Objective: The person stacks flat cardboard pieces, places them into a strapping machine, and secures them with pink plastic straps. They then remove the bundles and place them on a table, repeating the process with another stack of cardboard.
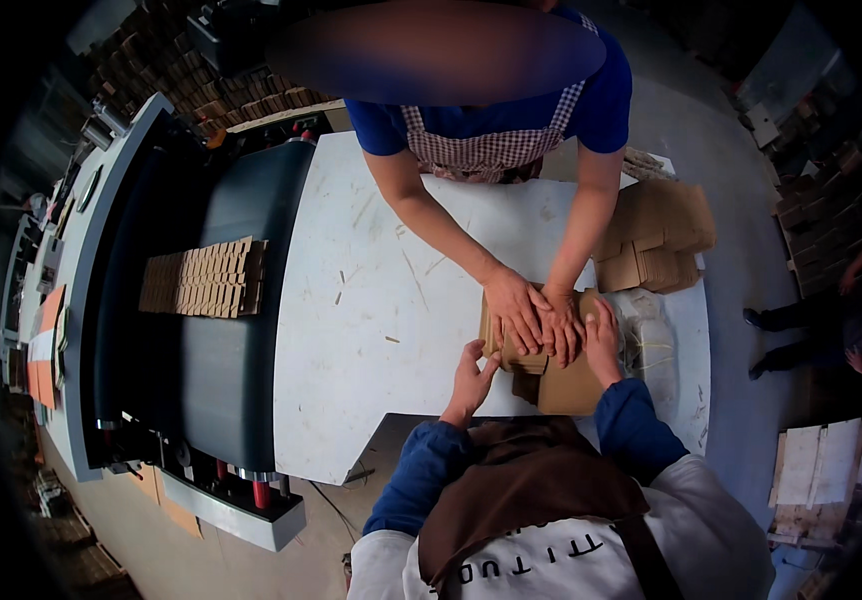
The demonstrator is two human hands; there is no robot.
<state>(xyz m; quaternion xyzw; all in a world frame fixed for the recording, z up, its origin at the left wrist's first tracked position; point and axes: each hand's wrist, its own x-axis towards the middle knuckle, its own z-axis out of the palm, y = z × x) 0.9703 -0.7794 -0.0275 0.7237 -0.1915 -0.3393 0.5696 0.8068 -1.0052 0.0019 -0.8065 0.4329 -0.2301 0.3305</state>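
Note:
A stack of flat brown cardboard box blanks [568,388] lies on the white table in front of me. My left hand [471,384] grips its left edge, fingers curled against the side. At the right edge my right hand [604,345] holds the same stack, fingers upright along it. Across the top, a co-worker's two hands [536,318] press down flat, side by side, from the opposite side of the table. They cover much of the upper blanks. Parts of my fingertips are hidden against the cardboard.
More folded cardboard blanks [656,230] are piled at the table's far right, beside clear plastic wrap [648,345]. To the left, a machine with a dark belt [241,375] carries a row of cardboard pieces [206,278]. Small scraps [392,339] dot the white table [351,400].

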